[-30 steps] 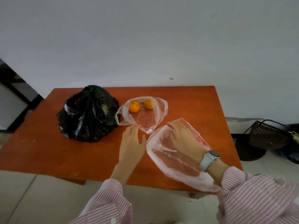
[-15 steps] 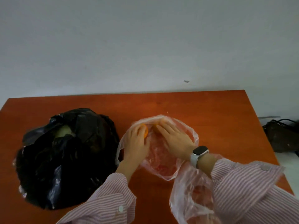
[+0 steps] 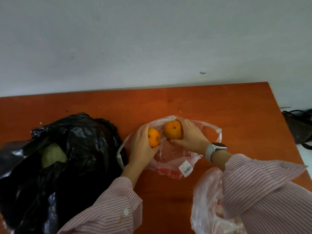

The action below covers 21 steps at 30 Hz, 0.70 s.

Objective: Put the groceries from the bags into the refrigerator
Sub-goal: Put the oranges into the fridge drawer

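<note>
Orange-brown desk (image 3: 211, 105) against a grey wall. Left hand (image 3: 141, 146) grips one orange (image 3: 154, 137), right hand (image 3: 189, 137) grips the other orange (image 3: 173, 129), both over the clear bag (image 3: 172, 166) mid-desk. Bag has red print and a barcode sticker (image 3: 185, 168), unreadable. Black bag (image 3: 70, 149) near left edge, pale green vegetable (image 3: 52, 153) inside. Second clear bag (image 3: 207, 200) at front edge, under right sleeve.
</note>
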Available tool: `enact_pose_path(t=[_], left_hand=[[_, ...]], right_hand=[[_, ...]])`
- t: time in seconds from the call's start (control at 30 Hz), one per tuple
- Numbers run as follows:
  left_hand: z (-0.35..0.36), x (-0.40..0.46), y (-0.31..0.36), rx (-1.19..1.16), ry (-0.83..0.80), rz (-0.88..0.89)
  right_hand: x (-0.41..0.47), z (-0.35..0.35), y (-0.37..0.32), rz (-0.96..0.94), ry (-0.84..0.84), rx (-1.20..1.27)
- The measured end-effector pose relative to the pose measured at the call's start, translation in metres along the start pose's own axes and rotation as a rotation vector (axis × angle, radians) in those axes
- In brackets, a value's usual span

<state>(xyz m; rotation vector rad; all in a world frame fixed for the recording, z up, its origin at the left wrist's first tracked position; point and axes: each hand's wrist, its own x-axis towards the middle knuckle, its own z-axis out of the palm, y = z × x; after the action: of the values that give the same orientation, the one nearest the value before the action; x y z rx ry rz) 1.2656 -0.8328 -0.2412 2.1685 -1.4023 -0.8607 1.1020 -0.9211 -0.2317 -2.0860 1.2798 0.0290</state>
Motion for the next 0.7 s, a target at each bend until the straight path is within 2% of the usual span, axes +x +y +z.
enact_pose_path(t=[0.17,0.27,0.33,0.43,0.57,0.7], left_hand=[[-0.022,-0.014,0.026,-0.088,0.148,0.063],[-0.04,-0.027,0.047,-0.147,0.192,0.124],[-0.05,-0.038,0.06,-0.285,0.185,0.168],[-0.056,-0.059,0.079,-0.466,0.134,0.186],[-0.038,-0.094,0.104,-0.413,0.02,0.257],[0.006,-0.15,0.145,-0.477,-0.205,0.337]], right_hand=[[-0.024,-0.014,-0.011,0.002,0.056,0.142],[-0.049,-0.027,-0.02,-0.01,0.147,0.276],[-0.07,-0.036,-0.026,-0.003,0.237,0.369],[-0.107,-0.049,-0.029,0.033,0.355,0.463],[-0.172,-0.057,-0.013,0.11,0.459,0.523],[-0.267,-0.052,0.023,0.192,0.554,0.542]])
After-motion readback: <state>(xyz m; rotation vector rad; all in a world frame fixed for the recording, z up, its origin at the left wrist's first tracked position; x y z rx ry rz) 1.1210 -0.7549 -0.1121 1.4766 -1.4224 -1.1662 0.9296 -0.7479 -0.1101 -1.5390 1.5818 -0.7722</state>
